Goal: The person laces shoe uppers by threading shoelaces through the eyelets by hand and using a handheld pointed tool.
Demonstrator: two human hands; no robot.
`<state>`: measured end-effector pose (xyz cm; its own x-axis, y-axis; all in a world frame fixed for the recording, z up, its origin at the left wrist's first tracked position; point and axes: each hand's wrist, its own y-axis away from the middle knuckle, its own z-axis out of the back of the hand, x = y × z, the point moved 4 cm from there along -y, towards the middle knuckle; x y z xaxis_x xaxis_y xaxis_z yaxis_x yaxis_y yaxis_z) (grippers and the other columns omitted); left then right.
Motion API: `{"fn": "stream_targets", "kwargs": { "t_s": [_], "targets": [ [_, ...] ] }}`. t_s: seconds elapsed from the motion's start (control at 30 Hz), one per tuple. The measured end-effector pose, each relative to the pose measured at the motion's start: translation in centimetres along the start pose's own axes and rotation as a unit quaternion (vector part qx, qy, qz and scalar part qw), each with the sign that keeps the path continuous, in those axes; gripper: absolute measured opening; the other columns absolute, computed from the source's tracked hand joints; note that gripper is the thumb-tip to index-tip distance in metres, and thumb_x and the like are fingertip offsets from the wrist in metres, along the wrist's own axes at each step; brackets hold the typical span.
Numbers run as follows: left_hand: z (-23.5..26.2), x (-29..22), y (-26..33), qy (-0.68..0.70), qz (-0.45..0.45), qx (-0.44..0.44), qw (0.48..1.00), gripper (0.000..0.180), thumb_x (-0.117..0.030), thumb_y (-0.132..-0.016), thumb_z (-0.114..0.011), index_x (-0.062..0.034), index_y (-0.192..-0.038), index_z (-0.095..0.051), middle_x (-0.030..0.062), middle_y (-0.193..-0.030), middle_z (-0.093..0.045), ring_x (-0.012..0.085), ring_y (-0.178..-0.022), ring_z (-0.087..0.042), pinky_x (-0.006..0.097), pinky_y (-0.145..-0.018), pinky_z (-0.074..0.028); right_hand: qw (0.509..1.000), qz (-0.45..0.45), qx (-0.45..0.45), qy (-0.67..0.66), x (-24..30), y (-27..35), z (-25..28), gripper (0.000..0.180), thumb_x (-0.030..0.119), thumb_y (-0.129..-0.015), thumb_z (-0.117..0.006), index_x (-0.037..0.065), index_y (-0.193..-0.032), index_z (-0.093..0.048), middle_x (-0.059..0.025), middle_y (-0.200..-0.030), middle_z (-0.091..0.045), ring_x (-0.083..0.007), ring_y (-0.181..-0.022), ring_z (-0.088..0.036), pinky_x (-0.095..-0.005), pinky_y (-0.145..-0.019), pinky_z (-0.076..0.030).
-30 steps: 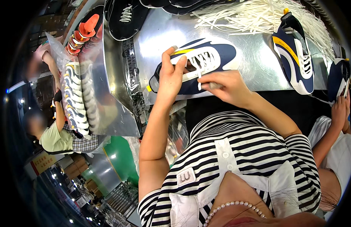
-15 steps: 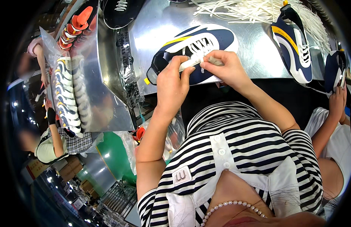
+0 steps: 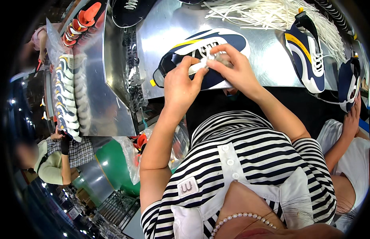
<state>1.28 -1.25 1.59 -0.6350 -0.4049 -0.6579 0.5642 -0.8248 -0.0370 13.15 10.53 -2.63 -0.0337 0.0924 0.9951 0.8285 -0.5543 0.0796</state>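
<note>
A navy, white and yellow sneaker (image 3: 237,42) lies on the metal table in front of me, its toe to the right and its yellow heel tab to the left. White lacing crosses its upper. My left hand (image 3: 181,81) is over the shoe's opening, thumb and fingers pinched on a flat white shoelace (image 3: 196,67). Close beside it, my right hand (image 3: 234,67) has thumb and forefinger together at the lace by the top eyelets. Its other fingers curl in, and my fingers partly hide the lace.
A heap of loose white laces (image 3: 256,14) lies at the back of the metal table (image 3: 157,32). A laced sneaker (image 3: 306,55) stands to the right; beyond it a co-worker's hand (image 3: 352,115) touches another sneaker (image 3: 348,81). Bagged shoe parts (image 3: 67,95) line the left.
My right hand has shifted slightly left and its forefinger has lifted, close to my left fingertips. My left hand keeps its pinch. The co-worker at the left has moved their arms.
</note>
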Motion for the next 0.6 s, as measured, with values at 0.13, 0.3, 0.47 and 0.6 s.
{"fn": "stream_targets", "kwargs": {
  "t_s": [0.13,0.3,0.47,0.6],
  "targets": [
    [-0.2,-0.2,-0.5,-0.031,0.003,-0.008,0.999,0.027,-0.026,-0.086,-0.075,-0.0047,-0.098,-0.062,0.0143,-0.078,-0.069,0.0307,-0.068,-0.066,0.038,-0.062,-0.050,0.998,-0.022,0.019,0.056,0.5,1.8,0.6,0.023,0.022,-0.098,-0.060,0.001,-0.106,-0.054,-0.0070,-0.072,-0.063,-0.0143,-0.061,-0.058,-0.0298,-0.059,-0.047],
    [-0.5,0.0,-0.4,-0.033,0.000,-0.024,0.999,0.026,-0.021,-0.086,-0.077,-0.0045,-0.100,-0.064,0.0119,-0.079,-0.071,0.0229,-0.060,-0.064,0.032,-0.058,-0.048,0.994,-0.015,0.019,0.106,0.3,1.8,0.6,0.015,0.014,-0.100,-0.060,0.000,-0.102,-0.055,-0.0030,-0.074,-0.062,-0.0075,-0.065,-0.058,-0.0228,-0.057,-0.046],
    [-0.7,0.5,0.0,-0.012,-0.102,-0.031,0.994,0.024,-0.017,-0.087,-0.075,-0.0044,-0.104,-0.064,0.0152,-0.078,-0.069,0.0300,-0.063,-0.067,0.036,-0.056,-0.049,0.994,-0.012,0.049,0.102,-0.8,1.0,1.0,0.013,0.013,-0.099,-0.060,0.001,-0.097,-0.055,-0.0022,-0.072,-0.061,-0.0072,-0.063,-0.057,-0.0230,-0.056,-0.046],
    [-0.7,-0.4,0.6,-0.046,-0.248,-0.046,0.967,0.009,-0.006,-0.083,-0.066,-0.0083,-0.090,-0.063,0.0091,-0.075,-0.066,0.0271,-0.063,-0.066,0.041,-0.057,-0.052,0.991,-0.031,0.037,0.127,-1.8,-0.6,0.0,0.015,0.015,-0.098,-0.060,0.001,-0.093,-0.055,-0.0047,-0.070,-0.063,-0.0118,-0.060,-0.058,-0.0294,-0.054,-0.046]
  ]
}}
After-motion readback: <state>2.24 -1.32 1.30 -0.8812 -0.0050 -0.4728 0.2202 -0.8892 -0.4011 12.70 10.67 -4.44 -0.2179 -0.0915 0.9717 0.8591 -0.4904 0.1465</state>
